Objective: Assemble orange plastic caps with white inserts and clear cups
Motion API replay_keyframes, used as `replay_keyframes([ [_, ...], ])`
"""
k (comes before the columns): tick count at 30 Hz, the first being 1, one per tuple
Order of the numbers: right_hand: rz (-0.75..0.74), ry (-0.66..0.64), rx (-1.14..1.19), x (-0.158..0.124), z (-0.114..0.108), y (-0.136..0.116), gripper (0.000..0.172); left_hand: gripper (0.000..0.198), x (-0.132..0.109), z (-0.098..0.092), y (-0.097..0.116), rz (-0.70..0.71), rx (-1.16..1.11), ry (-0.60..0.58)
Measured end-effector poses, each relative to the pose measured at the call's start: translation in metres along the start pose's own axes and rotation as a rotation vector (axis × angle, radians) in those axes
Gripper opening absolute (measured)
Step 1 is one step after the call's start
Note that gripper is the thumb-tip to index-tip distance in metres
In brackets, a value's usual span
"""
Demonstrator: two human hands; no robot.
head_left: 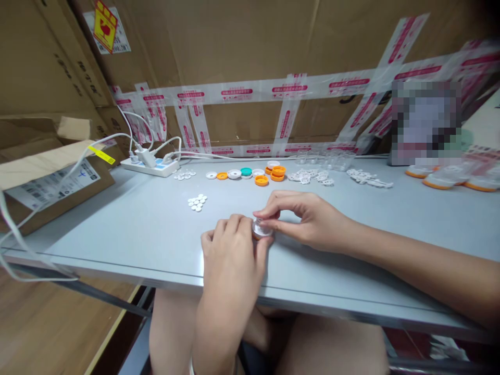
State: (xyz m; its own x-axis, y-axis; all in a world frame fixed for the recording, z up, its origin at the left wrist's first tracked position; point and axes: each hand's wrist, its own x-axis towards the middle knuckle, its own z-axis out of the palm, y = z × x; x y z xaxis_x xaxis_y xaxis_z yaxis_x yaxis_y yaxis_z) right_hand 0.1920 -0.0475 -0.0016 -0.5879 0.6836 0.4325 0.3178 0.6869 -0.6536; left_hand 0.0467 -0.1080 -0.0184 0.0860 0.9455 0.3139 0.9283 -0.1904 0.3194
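Near the front of the grey table, my left hand (232, 245) is curled around a small round piece (261, 230) with an orange base and a whitish, clear upper part. Its thumb presses the near side. From the right, my right hand (297, 213) comes in with thumb and index finger pinching a small clear part (258, 221) at the top of that piece. Whether this part is attached is hidden by the fingers. Beyond the hands lie a row of white, orange and green round rings or caps, with a stacked group of orange caps (277, 174) among them.
White discs (197, 202) lie to the left, with smaller white pieces behind. Small white parts (310, 177), clear cups (324, 159) and clear domes with orange bases (449, 174) are toward the right. A power strip (150, 165) with cables and an open carton (58, 182) stand left.
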Motion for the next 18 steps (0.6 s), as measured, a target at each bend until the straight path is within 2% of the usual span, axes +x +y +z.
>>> replay_keyframes([
  [3, 0.013, -0.027, 0.013, 0.0, -0.002, 0.0, 0.01, 0.017, 0.0, 0.0, -0.001, 0.012, -0.025, -0.016],
  [7, 0.031, 0.015, 0.006, -0.002, 0.002, 0.002, 0.011, 0.016, 0.0, -0.002, 0.001, -0.011, -0.043, -0.024],
  [11, 0.024, 0.058, -0.018, -0.004, 0.01, 0.002, 0.012, 0.015, -0.001, -0.003, 0.002, -0.04, -0.046, -0.001],
  [14, 0.068, 0.071, 0.01, 0.0, 0.002, 0.003, 0.017, 0.015, -0.002, -0.001, 0.0, -0.034, -0.089, 0.042],
  [16, 0.114, 0.177, 0.0, 0.005, -0.018, 0.01, 0.024, 0.014, -0.003, 0.002, -0.003, -0.032, -0.147, 0.103],
  [18, 0.193, 0.403, -0.09, 0.009, -0.046, 0.026, 0.03, 0.014, -0.003, 0.004, -0.006, -0.028, -0.205, 0.181],
])
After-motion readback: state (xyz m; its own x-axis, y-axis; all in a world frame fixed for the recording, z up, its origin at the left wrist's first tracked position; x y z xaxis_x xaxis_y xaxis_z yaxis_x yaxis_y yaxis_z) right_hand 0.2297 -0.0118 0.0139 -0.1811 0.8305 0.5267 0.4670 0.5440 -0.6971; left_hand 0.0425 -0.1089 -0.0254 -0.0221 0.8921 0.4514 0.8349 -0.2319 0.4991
